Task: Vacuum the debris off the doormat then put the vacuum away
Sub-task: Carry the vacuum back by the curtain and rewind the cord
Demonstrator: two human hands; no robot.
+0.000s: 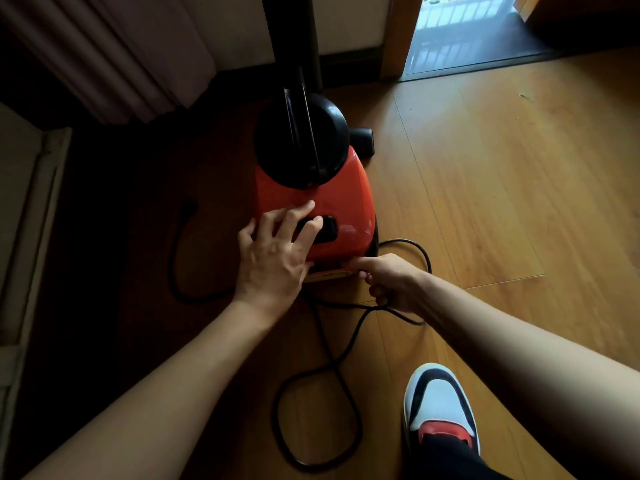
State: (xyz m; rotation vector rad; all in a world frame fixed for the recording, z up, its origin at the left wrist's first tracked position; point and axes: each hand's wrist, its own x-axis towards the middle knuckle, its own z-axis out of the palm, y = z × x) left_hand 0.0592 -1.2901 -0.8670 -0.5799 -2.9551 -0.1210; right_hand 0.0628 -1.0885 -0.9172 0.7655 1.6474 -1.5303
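A red canister vacuum (pixel 346 199) with a black dome top (pixel 301 140) stands on the wooden floor near the wall. My left hand (pixel 273 258) rests on its rear, fingers spread, with fingertips on the black button (pixel 327 228). Just behind the vacuum's rear edge, my right hand (pixel 388 282) grips the black power cord (pixel 322 368). The cord lies in loops on the floor toward me and off to the left, ending in a plug (pixel 188 207). No doormat is in view.
A dark upright post (pixel 294 36) rises behind the vacuum by the wall. Curtains (pixel 114 53) hang at the upper left. A doorway (pixel 460 32) opens at the upper right. My shoe (pixel 440 407) stands on the floor at the lower right.
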